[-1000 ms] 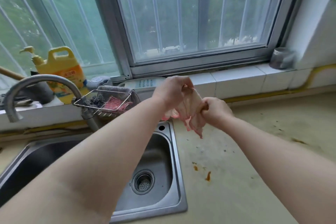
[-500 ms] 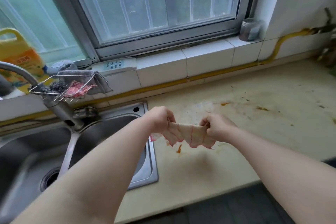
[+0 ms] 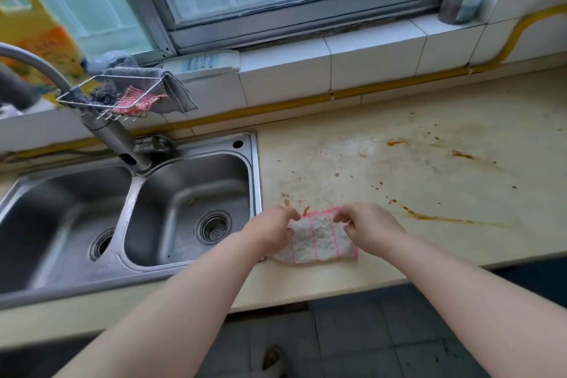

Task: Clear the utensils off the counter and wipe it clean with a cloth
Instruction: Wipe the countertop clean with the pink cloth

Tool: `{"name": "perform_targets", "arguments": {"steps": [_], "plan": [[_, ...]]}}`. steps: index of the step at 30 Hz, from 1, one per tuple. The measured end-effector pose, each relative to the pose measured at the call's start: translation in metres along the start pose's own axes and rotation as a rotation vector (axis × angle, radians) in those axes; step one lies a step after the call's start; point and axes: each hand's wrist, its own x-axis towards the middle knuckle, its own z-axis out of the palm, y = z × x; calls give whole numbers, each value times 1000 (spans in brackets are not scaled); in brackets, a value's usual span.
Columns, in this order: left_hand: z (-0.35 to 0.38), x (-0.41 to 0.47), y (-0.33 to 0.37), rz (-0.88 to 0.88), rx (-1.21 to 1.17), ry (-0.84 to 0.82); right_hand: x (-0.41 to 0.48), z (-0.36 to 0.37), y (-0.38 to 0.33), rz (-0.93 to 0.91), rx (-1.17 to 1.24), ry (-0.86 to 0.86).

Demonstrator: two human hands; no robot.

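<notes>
A white cloth with pink stripes [image 3: 319,242] lies spread flat on the cream counter [image 3: 399,187], just right of the sink and near the front edge. My left hand [image 3: 270,230] pinches its upper left corner and my right hand [image 3: 368,224] pinches its upper right corner. Orange-brown sauce stains [image 3: 429,217] and specks streak the counter to the right of and beyond the cloth. No utensils show on the counter.
A steel double sink [image 3: 138,209] with a curved tap [image 3: 101,123] fills the left. A wire rack [image 3: 113,98] on the tap holds scourers and a grey rag. A yellow detergent bottle [image 3: 33,34] and a small jar [image 3: 460,0] stand on the tiled sill.
The cloth was twisted between both hands in the air above the sink edge. It has come down and now lies unfolded on the counter, both hands holding its far corners. The view has tilted downward.
</notes>
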Motion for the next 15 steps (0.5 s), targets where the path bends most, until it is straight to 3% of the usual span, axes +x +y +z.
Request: {"name": "perform_targets", "arguments": {"steps": [3,7,11,15], "plan": [[29,-3,12,-67,54,-32,0,7,3,-112,-133,-52],[73,-10,30,-229,-52,-42,-11,33,8,-172,-263,-209],[87,-2,25,-211,-26,6,-13,45,9,-195,-306,-170],[70,24,15,-159,-12,-57,9,42,4,-220,-372,-130]]}}
